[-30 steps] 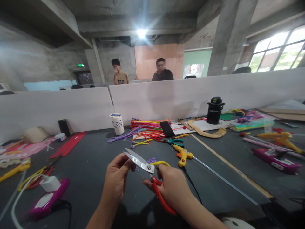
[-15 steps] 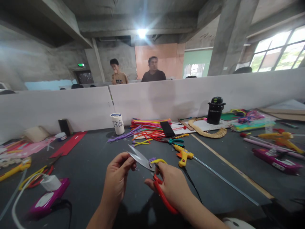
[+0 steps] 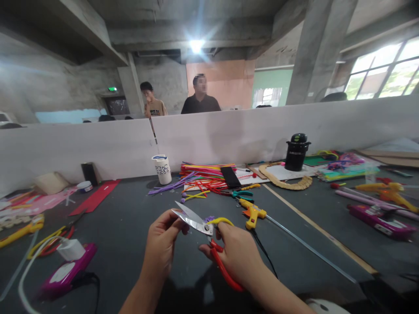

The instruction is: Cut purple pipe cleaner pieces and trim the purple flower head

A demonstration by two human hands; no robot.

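My right hand (image 3: pixel 236 244) is closed round the red and yellow handles of a pair of scissors (image 3: pixel 195 223). Their silver blades are parted and point left. My left hand (image 3: pixel 163 240) is pinched at the blade tips; whatever its fingertips hold is hidden or too small to name. Just behind the scissors' pivot, a small purple curled piece (image 3: pixel 210 218) shows. Beyond the hands lie yellow pipe cleaners (image 3: pixel 196 197) and a yellow hot glue gun (image 3: pixel 253 212) with a long clear glue stick.
Colourful pipe cleaners (image 3: pixel 203 174), a black phone (image 3: pixel 230 177), a white cup (image 3: pixel 161 170) and teal-handled pliers (image 3: pixel 244 194) lie toward the white partition (image 3: pixel 268 126). Purple power strips (image 3: pixel 70 270) sit left and right. A black bottle (image 3: pixel 296 153) stands by a tan braided arc (image 3: pixel 284 179). Two people are behind the partition.
The scissor blades have closed slightly and tipped a little, with their tips shifting left by my left fingers. Both people behind the partition have moved left.
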